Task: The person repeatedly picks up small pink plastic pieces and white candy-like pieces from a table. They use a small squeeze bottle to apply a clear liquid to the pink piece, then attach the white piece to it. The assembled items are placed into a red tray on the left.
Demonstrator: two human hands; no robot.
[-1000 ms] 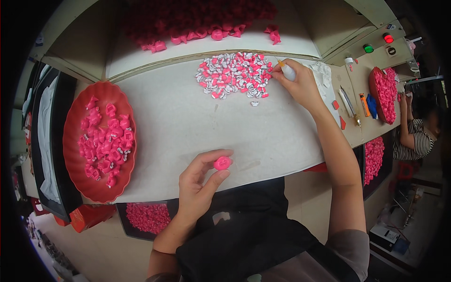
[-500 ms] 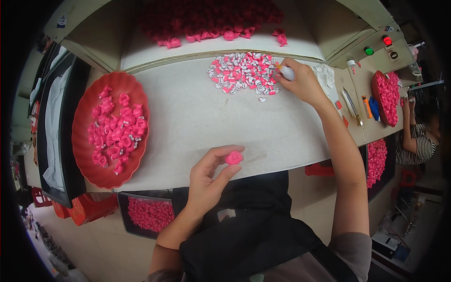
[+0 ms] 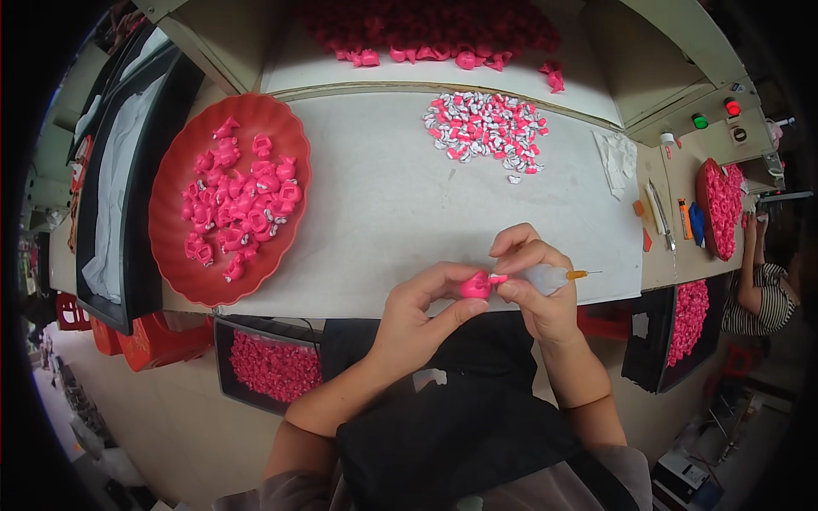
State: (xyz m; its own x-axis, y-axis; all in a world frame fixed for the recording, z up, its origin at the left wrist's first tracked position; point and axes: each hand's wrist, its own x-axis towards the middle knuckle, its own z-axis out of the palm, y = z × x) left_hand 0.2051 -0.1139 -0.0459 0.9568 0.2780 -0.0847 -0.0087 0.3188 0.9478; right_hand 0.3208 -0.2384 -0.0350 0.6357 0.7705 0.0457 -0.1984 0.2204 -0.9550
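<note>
My left hand pinches a glossy pink plastic figure part between thumb and fingers, above the table's front edge. Close against it, my right hand holds a small pink-and-white piece at its fingertips. The same hand also keeps a translucent squeeze bottle tucked in its grip, the orange needle tip pointing right. Whether the small piece touches the pink part I cannot tell. Farther back on the white-covered table lies a heap of similar pink-and-white pieces.
At left stands a red scalloped bowl of pink figure parts, beside a black tray. More pink parts fill the shelf behind. At right are tools, a red bowl and another person. A filled crate sits below.
My right hand has come from the heap toward me, bringing a small pink-and-white piece and the bottle to the pink part. My left hand still holds that part. The view has shifted.
</note>
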